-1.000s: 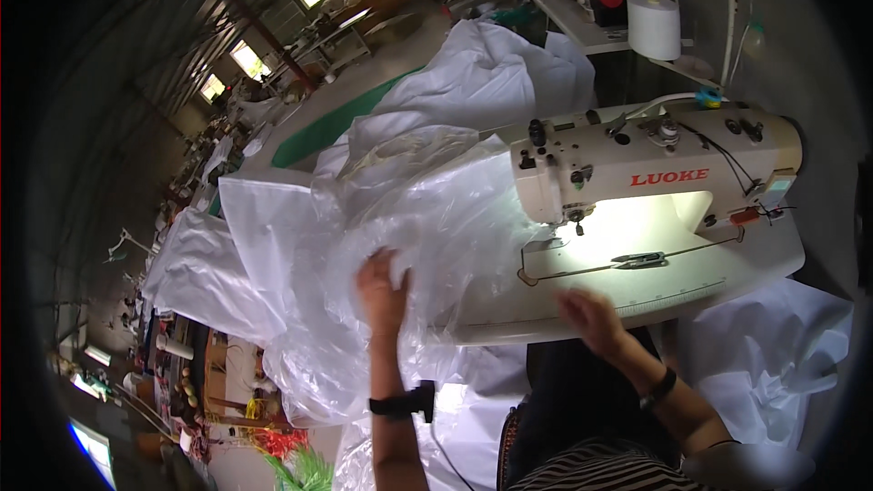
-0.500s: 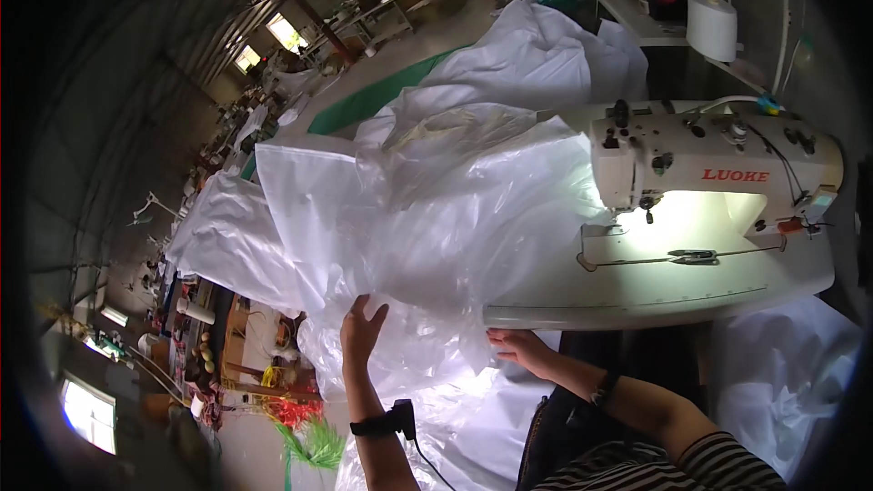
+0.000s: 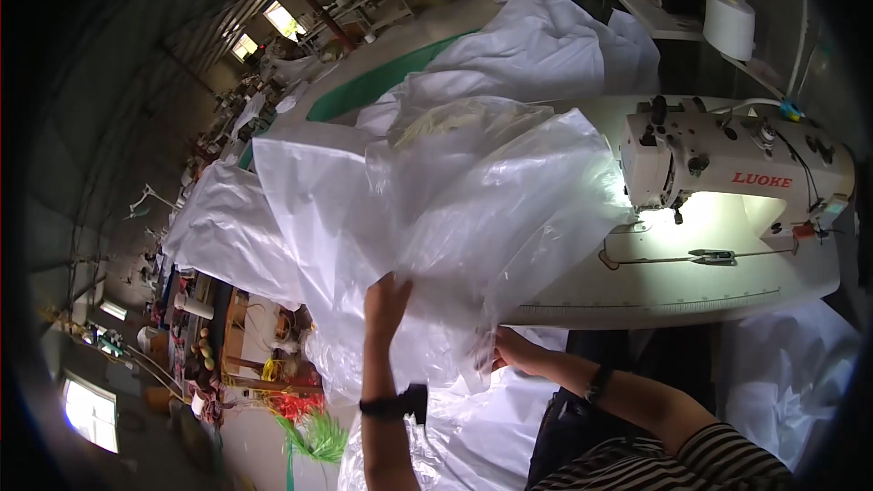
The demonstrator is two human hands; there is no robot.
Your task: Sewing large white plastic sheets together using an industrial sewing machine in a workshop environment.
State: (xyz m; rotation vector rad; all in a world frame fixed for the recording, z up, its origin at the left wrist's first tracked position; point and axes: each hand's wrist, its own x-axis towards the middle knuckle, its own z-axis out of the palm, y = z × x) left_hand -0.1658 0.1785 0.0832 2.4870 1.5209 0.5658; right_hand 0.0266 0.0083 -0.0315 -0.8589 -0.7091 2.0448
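A large translucent plastic sheet (image 3: 491, 209) drapes over the bed of a white sewing machine (image 3: 737, 159) and hangs toward me, lit near the needle. White cloth-like material (image 3: 309, 191) lies with it on the left. My left hand (image 3: 388, 303) is closed on the plastic sheet near its middle, the fingertips partly lost in the folds. Just off the machine bed's front edge, my right hand (image 3: 518, 351) pinches the sheet's right edge between thumb and fingers. Both wrists carry dark bands.
More white material (image 3: 536, 41) is heaped behind the machine, and another white pile (image 3: 787, 373) hangs at the lower right. A white thread cone (image 3: 729, 25) stands at the back right. Green strands (image 3: 320, 439) and red scraps (image 3: 296, 403) lie at the lower left.
My left hand has moved right and slightly up, its spread fingers closing on the sheet. My right hand now pinches the edge, and the sheet looks pulled tighter. The view has shifted slightly.
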